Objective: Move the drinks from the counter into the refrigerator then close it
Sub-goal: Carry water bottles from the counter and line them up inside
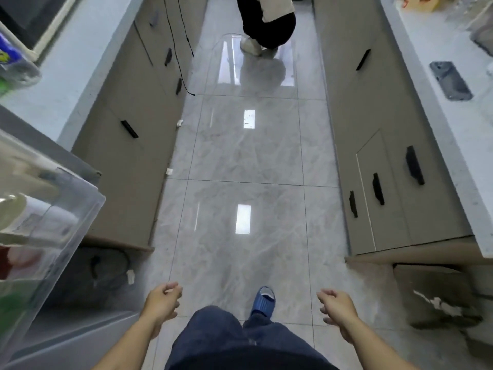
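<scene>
My left hand [162, 303] and my right hand [337, 307] hang low over the grey tiled floor, fingers loosely curled, holding nothing. At the left edge the open refrigerator door's clear shelf [66, 225] shows blurred bottles with white, red and green parts. On the left counter [69, 65], at the far left edge, stands a bottle with a blue and green label [13, 62]. The right counter [437, 108] carries a dark phone [450, 81] and blurred items at its far end.
Beige cabinets with black handles [128, 134] line both sides of the aisle. Another person crouches at the far end [266, 22]. A black cable [181, 62] hangs down the left cabinets. My blue slipper [264, 300] is on the floor.
</scene>
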Motion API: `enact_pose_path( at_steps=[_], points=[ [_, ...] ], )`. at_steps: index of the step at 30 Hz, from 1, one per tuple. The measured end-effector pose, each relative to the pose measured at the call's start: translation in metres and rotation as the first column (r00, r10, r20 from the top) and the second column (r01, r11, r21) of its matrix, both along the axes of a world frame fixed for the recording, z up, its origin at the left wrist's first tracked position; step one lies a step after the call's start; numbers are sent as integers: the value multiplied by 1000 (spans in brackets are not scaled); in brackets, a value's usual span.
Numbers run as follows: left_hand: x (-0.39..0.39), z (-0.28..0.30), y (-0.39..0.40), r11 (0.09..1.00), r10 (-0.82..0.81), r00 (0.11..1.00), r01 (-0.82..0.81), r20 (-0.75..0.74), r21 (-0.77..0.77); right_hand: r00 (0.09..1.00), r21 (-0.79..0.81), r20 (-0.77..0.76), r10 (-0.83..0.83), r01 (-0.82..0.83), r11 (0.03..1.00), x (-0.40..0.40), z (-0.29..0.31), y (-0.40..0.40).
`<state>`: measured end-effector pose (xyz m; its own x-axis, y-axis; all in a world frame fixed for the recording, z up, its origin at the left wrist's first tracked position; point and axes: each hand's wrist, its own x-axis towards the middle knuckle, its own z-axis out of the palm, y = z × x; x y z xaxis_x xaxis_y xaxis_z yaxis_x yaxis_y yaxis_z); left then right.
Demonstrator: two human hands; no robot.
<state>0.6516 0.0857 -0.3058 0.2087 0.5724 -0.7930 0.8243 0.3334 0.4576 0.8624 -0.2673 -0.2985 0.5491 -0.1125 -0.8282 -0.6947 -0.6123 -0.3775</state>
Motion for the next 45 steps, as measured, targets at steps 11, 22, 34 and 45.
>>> enact_pose_path(
  at_steps=[11, 22, 34, 45],
  points=[
    [89, -21, 46, 980, 191, 971, -196, -146, -25, 959, 144, 113, 261, -276, 950, 220, 19, 174],
    [245, -6, 163, 905, 419, 907, -421, -36, -67, 844, 29, 114, 524, -530, 847, 359, 24, 305],
    [352, 31, 248, 693, 716, 679, -718, 162, -57, 599, -59, -6, 801, -800, 597, 488, -2, 443],
    [356, 51, 192, 263, 963, 267, -960, 30, 95, 161, 83, 60, 985, -984, 156, 502, 2, 666]
  ],
)
